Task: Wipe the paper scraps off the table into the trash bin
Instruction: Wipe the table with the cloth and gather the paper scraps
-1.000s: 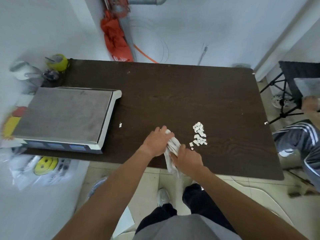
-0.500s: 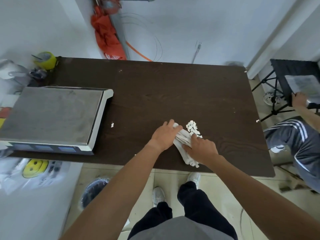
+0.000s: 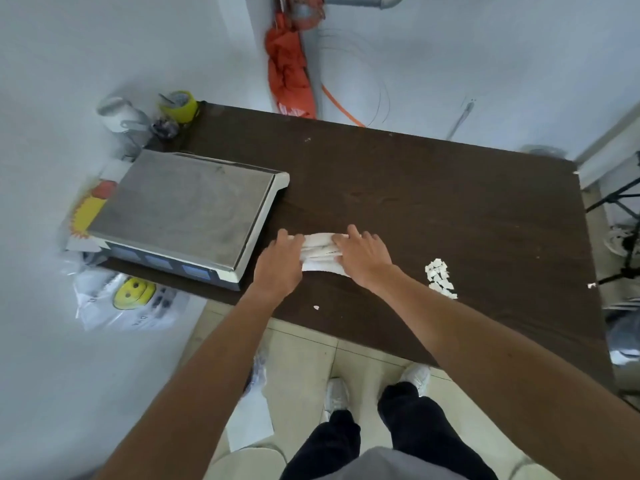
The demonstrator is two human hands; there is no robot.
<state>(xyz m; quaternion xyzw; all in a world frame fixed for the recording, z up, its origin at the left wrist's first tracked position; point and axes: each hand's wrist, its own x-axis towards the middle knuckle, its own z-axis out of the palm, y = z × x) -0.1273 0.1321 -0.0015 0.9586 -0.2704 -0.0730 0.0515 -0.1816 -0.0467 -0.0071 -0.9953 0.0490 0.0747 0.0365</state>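
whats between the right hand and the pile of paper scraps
Only bare dark tabletop, in the head view: the right hand presses the cloth, and the scrap pile lies apart.

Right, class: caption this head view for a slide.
Folded white cloth pressed to the table by left hand and right hand; paper scraps lie right of it.

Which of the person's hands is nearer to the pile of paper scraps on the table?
Right. The right hand rests on the white cloth, left of the pile of paper scraps with bare table between. The left hand is on the cloth's other end, farther left.
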